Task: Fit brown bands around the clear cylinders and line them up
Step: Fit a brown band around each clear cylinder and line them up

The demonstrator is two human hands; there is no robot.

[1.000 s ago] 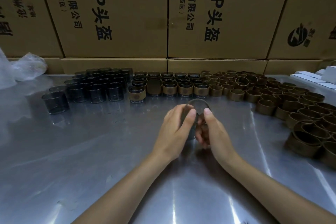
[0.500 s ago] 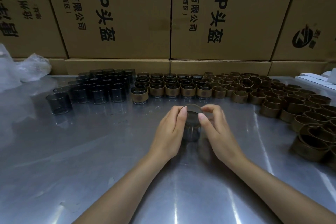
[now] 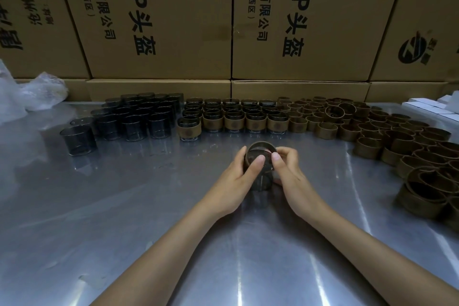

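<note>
Both hands close on one clear cylinder (image 3: pixel 259 176) near the middle of the metal table (image 3: pixel 124 206). The left hand (image 3: pixel 233 184) wraps its left side, thumb laid across the near wall, fingers curled behind. The right hand (image 3: pixel 289 174) pinches at the rim, thumb and forefinger on a brown band (image 3: pixel 260 148) that sits around the cylinder's upper end. The cylinder stands with its base on or just above the table, long axis close to vertical, open mouth up and tipped slightly away from the camera. The band rides high, level with the rim, leaving the lower glass bare.

Beyond the hands, finished banded cylinders (image 3: pixel 234 120) stand upright in rows, mouths up, each band around the lower part. To their left is a block of bare cylinders (image 3: pixel 134 117), also upright, with one apart at the near left corner. To the right, loose bands (image 3: pixel 372 131) spread in a wide crowd along the table toward the right edge, most standing on their rims. Crumpled clear plastic (image 3: pixel 29 97) lies at far left, white boxes (image 3: pixel 437 107) at far right. Printed cardboard cartons (image 3: pixel 173 20) form a wall behind the table.
</note>
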